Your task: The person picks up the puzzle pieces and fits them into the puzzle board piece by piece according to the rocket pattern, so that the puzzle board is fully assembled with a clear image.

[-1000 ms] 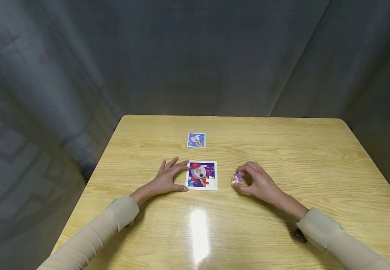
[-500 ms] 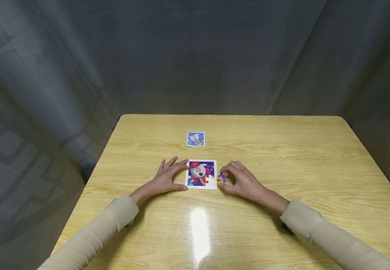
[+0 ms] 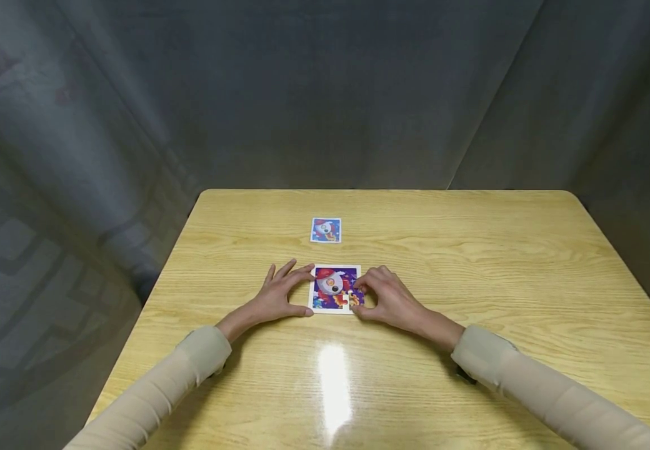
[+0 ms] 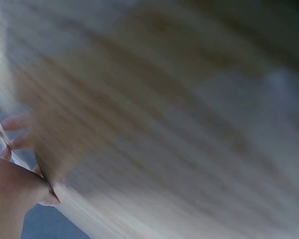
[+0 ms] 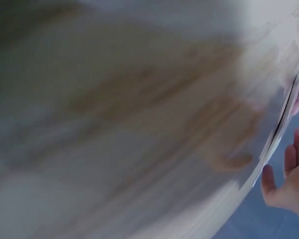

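A small jigsaw puzzle (image 3: 329, 284) in a white-bordered tray lies on the table, showing a rocket on purple. My left hand (image 3: 271, 300) touches the tray's left edge, thumb near the lower corner and fingertips near the upper one. My right hand (image 3: 395, 299) pinches a jigsaw piece (image 3: 354, 299), purple with orange flame, between thumb and index finger. This piece is over the puzzle's lower right, partly across the tray's right border. A pale gap remains visible left of it. Both wrist views show hands at the side but no piece clearly.
A square picture card (image 3: 325, 230) with the same rocket lies behind the puzzle. The wooden table (image 3: 471, 250) has rounded back corners, and dark curtains (image 3: 325, 94) hang behind it. Light glares on the table's front middle.
My right hand has moved left with the jigsaw piece, from beside the tray to over its lower-right gap. The left hand has stayed at the tray's left edge.
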A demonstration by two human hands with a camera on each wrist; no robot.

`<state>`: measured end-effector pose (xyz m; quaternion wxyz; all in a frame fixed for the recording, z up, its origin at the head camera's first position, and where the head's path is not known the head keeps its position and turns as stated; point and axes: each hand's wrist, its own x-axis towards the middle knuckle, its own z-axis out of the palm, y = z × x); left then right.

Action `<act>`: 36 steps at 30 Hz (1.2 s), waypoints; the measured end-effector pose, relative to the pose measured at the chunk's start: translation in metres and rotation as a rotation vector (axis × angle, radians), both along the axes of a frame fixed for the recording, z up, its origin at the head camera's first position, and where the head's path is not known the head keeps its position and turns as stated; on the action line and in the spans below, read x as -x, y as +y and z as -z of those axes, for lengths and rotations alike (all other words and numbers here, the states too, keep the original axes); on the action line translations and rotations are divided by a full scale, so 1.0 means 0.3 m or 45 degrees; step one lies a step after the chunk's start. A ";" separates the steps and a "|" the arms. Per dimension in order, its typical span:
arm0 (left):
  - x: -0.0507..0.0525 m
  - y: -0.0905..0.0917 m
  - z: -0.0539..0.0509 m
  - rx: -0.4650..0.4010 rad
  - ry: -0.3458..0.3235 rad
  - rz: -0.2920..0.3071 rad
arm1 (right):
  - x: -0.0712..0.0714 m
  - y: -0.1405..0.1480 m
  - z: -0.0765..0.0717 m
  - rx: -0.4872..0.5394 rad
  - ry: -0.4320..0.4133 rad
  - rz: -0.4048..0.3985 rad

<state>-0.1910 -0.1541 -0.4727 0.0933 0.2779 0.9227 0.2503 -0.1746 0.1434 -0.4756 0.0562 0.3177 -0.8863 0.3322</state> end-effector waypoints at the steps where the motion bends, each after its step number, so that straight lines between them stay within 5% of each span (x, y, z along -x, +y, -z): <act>1: -0.001 0.000 0.000 0.000 0.004 0.002 | -0.001 -0.004 0.000 -0.010 -0.012 -0.001; 22: -0.009 -0.004 -0.002 0.009 -0.004 -0.001 | -0.019 -0.037 -0.010 -0.097 -0.101 0.006; 36: -0.012 -0.002 -0.006 0.002 -0.004 0.004 | -0.017 -0.037 -0.005 -0.064 -0.001 -0.009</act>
